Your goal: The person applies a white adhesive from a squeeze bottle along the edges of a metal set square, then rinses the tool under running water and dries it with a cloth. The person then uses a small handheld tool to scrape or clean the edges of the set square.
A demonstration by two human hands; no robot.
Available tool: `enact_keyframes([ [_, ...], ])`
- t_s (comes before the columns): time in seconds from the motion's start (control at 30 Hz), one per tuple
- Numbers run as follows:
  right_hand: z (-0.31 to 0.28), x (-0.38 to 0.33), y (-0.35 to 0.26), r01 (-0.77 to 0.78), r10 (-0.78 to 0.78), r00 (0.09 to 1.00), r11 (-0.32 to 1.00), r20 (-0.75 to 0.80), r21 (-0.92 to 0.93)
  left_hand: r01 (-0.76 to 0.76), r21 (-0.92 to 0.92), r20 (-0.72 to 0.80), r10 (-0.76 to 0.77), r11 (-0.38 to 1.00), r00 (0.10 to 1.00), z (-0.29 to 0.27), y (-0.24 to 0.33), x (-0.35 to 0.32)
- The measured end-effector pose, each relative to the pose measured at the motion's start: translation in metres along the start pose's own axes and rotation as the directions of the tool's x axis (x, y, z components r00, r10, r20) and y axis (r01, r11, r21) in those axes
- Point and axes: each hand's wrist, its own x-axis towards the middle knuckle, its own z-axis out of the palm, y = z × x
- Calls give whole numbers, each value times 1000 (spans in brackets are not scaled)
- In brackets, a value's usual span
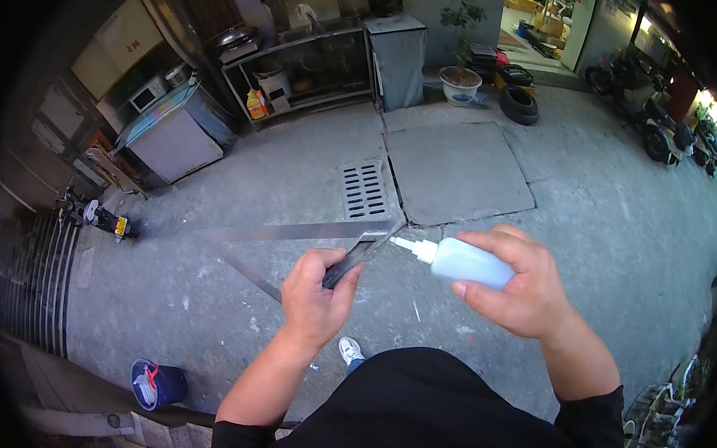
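My left hand (314, 299) is closed around a dark, flat strap like a belt (296, 232), pinching it near a metal-looking end piece that resembles a buckle. From there the strap stretches out to the left and bends back below, its far part blurred. In my right hand (527, 284) lies a pale, translucent squeeze bottle (467, 262) with a white pointed nozzle. The bottle is held sideways, fingers wrapped round its body. Its nozzle tip points left at the strap's end, very close to it; whether they touch I cannot tell.
Below my hands is a concrete floor with a drain grate (365, 190) and a square slab (460, 173). A potted plant (460, 86) and tires (519, 105) stand ahead. A blue bucket (158, 384) is at lower left, a metal shelf (310, 69) farther back, parked scooters (655, 131) at right.
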Motion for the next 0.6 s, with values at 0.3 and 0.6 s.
enact_keyframes([
  [0.3,-7,13,-2,58,-42,995,981,89,-185,-192,82,-41,195,978,980,-4,4,3],
  [0.6,-7,25,-13,75,-32,984,967,175,-243,-263,118,-16,266,958,964,-8,0,-1],
])
